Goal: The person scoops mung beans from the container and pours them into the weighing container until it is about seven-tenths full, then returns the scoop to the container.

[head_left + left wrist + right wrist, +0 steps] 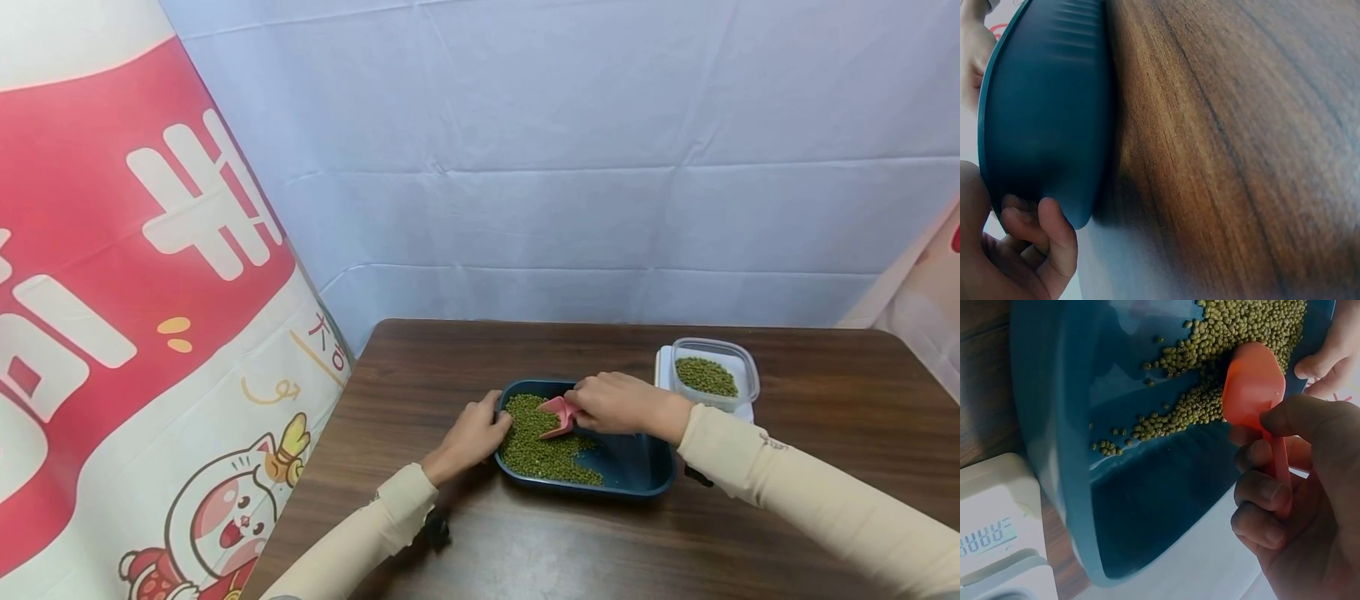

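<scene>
A dark blue plastic tub point(633, 458) sits on the wooden table, with green mung beans point(536, 458) heaped mostly toward its left end. My left hand point(472, 429) grips the tub's left end by the rim; in the left wrist view its fingers point(1059, 234) curl against the outer wall. My right hand point(615, 402) reaches over the tub and holds a pink scoop point(557, 414) by its handle. In the right wrist view, thumb and fingers wrap the handle, and the scoop's bowl point(1252, 384) dips at the beans' edge, its inside hidden there.
Behind the tub to the right, a clear plastic container point(752, 379) with more mung beans stands on a white digital scale point(663, 367). The scale's display point(988, 537) is lit. A pale cloth point(525, 208) hangs behind the table point(435, 350), and a printed banner point(112, 333) hangs at left.
</scene>
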Motion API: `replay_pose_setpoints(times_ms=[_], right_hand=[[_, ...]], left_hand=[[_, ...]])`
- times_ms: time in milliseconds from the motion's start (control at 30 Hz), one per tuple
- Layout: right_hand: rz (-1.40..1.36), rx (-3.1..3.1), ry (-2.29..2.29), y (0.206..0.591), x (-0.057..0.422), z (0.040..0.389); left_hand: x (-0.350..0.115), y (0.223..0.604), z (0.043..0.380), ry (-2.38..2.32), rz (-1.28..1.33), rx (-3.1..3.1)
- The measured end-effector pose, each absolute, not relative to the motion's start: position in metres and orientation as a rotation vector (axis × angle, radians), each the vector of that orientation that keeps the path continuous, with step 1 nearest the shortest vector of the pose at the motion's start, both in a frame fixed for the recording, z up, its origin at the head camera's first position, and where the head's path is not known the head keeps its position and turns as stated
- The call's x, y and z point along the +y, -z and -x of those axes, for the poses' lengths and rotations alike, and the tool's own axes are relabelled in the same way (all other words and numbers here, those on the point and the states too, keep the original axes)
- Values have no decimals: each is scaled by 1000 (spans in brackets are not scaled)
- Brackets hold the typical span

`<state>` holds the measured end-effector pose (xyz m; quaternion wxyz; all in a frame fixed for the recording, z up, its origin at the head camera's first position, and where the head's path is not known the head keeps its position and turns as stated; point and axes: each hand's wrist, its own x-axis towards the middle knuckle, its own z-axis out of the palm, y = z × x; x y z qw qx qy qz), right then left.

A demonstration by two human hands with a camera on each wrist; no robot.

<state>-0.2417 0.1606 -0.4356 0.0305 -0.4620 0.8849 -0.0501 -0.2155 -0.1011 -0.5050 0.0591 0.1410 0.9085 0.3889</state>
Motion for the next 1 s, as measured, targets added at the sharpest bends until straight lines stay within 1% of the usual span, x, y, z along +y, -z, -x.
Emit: replay_pose_setpoints(times_ms=[467,1000], right_hand=[[1428,2699,158,435,152,240],[1470,2680,156,444,143,239]], left_hand=[[-102,507,217,-1178,-438,2764],[-101,507,216,-1193,-449,2745]])
